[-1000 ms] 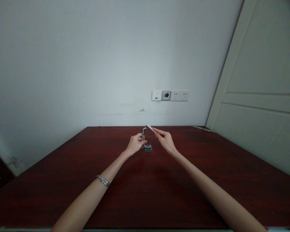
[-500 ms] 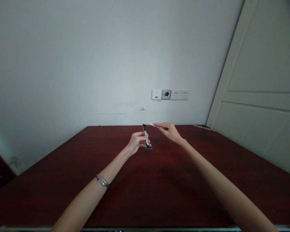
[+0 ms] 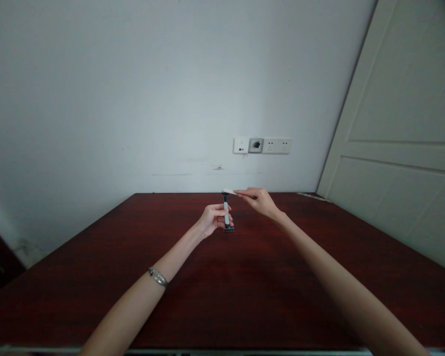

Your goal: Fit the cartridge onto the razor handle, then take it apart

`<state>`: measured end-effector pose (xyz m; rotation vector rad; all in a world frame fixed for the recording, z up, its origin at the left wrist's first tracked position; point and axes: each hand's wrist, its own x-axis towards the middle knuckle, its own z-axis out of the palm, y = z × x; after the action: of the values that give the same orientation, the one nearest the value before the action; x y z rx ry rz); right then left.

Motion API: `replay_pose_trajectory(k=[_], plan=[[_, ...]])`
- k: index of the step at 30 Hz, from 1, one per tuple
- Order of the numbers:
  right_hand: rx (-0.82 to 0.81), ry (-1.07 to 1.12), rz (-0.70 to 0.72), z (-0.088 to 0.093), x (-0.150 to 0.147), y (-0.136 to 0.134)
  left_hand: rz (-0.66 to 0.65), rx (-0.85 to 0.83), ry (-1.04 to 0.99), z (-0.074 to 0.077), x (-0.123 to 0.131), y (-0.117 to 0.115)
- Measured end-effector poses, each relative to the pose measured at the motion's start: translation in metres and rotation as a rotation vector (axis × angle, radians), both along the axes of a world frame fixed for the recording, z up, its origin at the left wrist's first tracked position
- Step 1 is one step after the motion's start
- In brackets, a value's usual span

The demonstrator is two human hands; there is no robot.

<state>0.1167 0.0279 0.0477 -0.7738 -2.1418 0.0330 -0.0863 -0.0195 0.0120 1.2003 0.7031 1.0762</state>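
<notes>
My left hand [image 3: 212, 219] is closed around the handle of what looks like a razor [image 3: 226, 212], grey and black, held upright. Its small dark head points up, level with the table's far edge. A flat, dark greenish piece [image 3: 229, 230] sits right under the handle's lower end; I cannot tell whether the two are joined. My right hand [image 3: 260, 201] pinches a thin white piece, perhaps folded tissue [image 3: 230, 191], between thumb and fingers. The tip of that white piece lies against the razor's head.
The dark red wooden table [image 3: 170, 306] runs back to a pale wall. Several switch and socket plates [image 3: 262, 145] are set in the wall. A cream panelled door [image 3: 400, 163] stands at the right. Near it, a thin strip [image 3: 313, 196] lies on the table's far right edge.
The razor has turned from a slight leftward lean to nearly straight up, its head shifting a little right. The white piece now touches over the head. Both hands keep their grips.
</notes>
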Motion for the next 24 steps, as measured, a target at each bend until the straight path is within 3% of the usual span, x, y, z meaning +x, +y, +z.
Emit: replay_pose_trajectory(k=[3,7,11,16,21,24], plan=[[0.034,0.033,-0.054,0.002,-0.001,-0.001,-0.023,0.008,0.019,0.000,0.000,0.000],[0.018,-0.009,0.021,0.004,-0.002,-0.003,-0.037,0.024,0.018,0.000,-0.001,0.000],[0.046,0.037,-0.048,0.006,0.000,-0.003,-0.073,0.043,0.034,0.001,-0.002,0.000],[0.020,0.036,0.080,0.011,0.001,-0.010,-0.096,0.062,0.073,-0.001,-0.002,0.000],[0.014,0.034,0.008,0.014,0.003,-0.013,-0.144,0.086,0.111,-0.001,-0.003,-0.001],[-0.004,0.118,0.060,0.014,0.004,-0.016,-0.147,0.100,0.113,-0.001,-0.004,-0.002]])
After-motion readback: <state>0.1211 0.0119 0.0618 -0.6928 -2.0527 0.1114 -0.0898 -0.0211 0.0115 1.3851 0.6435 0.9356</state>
